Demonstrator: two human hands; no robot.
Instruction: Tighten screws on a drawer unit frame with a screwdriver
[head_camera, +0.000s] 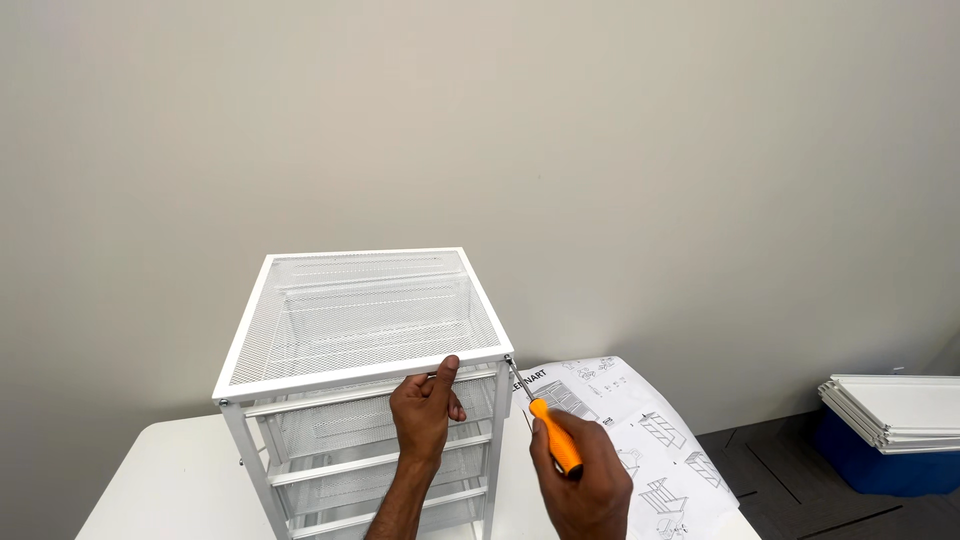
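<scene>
One white mesh drawer unit (362, 330) stands mid-table (170, 480), three drawers visible. Left hand (424, 410) pinches the unit's top front rim, thumb on top. Right hand (583, 478) is clamped around one orange-handled screwdriver (553, 434), tip at the unit's front right corner. One white instruction sheet (640, 430), line drawings, lies at the table's right edge. White panels (895, 408) stacked on one blue bin (880, 465), floor right.

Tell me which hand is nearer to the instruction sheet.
Right. The right hand holds an orange-handled screwdriver just beside the instruction sheet. The left hand grips the front edge of the white mesh drawer unit, farther away.
</scene>
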